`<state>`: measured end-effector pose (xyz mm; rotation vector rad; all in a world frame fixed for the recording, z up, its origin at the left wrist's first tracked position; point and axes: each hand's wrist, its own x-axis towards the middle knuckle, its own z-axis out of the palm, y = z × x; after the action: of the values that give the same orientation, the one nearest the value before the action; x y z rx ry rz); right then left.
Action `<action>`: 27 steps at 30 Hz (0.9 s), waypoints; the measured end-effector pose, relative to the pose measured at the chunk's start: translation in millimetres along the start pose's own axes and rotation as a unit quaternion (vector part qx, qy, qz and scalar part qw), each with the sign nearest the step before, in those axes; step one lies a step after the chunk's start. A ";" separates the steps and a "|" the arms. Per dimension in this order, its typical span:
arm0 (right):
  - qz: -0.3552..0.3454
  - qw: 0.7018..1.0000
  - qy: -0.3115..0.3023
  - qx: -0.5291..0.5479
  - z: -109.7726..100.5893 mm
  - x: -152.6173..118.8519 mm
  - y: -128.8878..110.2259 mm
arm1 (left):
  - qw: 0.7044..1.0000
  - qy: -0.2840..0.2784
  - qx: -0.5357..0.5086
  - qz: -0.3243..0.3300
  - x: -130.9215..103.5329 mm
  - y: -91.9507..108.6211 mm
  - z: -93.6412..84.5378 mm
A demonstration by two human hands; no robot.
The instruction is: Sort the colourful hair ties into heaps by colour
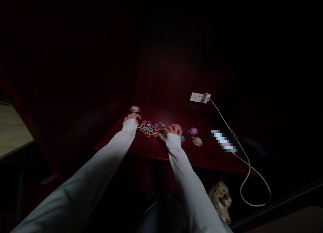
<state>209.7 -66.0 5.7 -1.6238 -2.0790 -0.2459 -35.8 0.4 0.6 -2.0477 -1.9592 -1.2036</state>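
Many small coloured rings [148, 128] lie spread on the dark red table [146, 152]. My left hand [133, 117] rests at their left edge, fingers a little bent and apart, with nothing visible in it. Behind it sits a small round container [135, 109] with pale pink contents. My right hand [171, 130] is at the right edge of the rings, its fingers spread and reaching left over them. Around it lie a pink pile [176, 126] and a blue pile [182, 138], both partly hidden by the hand.
A purple pile [193, 131] and a beige pile [197, 141] lie farther right. Beyond them is a pixelated bright device [223, 140] on a white cable [248, 159], which runs to a wall socket [196, 97]. A beige clog [220, 199] shows below the table.
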 end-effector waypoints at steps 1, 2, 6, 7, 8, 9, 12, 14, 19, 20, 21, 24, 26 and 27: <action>0.004 1.000 0.006 0.001 -0.2 -0.2 0.6 | 1.000 -0.004 0.005 -0.003 0.1 -0.4 0.2; 0.010 1.000 0.013 0.000 -0.1 -0.4 1.3 | 1.000 -0.008 0.011 -0.007 0.3 -0.2 0.7; 0.030 0.999 0.019 -0.014 1.1 -0.7 3.3 | 0.999 -0.030 0.034 -0.018 0.7 4.5 3.0; 0.026 0.999 0.019 -0.014 1.1 -0.8 3.3 | 0.999 -0.037 0.036 -0.014 0.6 6.0 3.5; 0.019 1.000 0.020 -0.011 1.1 -0.9 3.2 | 0.998 -0.042 0.037 -0.004 0.4 7.4 3.9; 0.008 1.000 0.019 -0.006 0.9 -1.0 2.9 | 0.998 -0.044 0.036 0.008 0.0 8.6 4.2; -0.019 1.000 0.016 0.009 0.3 -1.0 1.7 | 0.998 -0.044 0.034 0.036 -1.7 11.0 4.0; -0.027 0.999 0.018 0.010 0.2 -0.8 1.2 | 0.998 -0.045 0.033 0.039 -2.9 12.0 3.0; -0.047 0.999 0.017 0.007 1.4 -0.3 2.8 | 0.997 -0.056 0.037 0.044 -4.5 15.0 0.3; -0.050 0.999 0.017 0.009 2.0 -0.2 3.6 | 0.997 -0.057 0.035 0.046 -4.7 15.5 0.0; -0.054 0.998 0.017 0.011 3.0 0.1 4.3 | 0.997 -0.058 0.033 0.046 -4.8 15.9 -0.2; -0.078 0.997 0.018 0.007 7.4 1.8 5.5 | 0.997 -0.058 0.024 0.046 -4.9 16.4 -0.6; -0.090 0.996 0.015 -0.008 10.7 2.7 5.6 | 0.997 -0.062 0.023 0.047 -4.6 16.5 -0.9; -0.092 0.995 0.016 -0.016 11.7 2.6 6.0 | 0.996 -0.064 0.024 0.049 -4.4 16.5 -1.1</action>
<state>211.8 -57.1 -4.1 -1.4358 -2.2125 -0.3657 -21.5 -7.0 6.4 -2.2177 -1.8945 -1.0203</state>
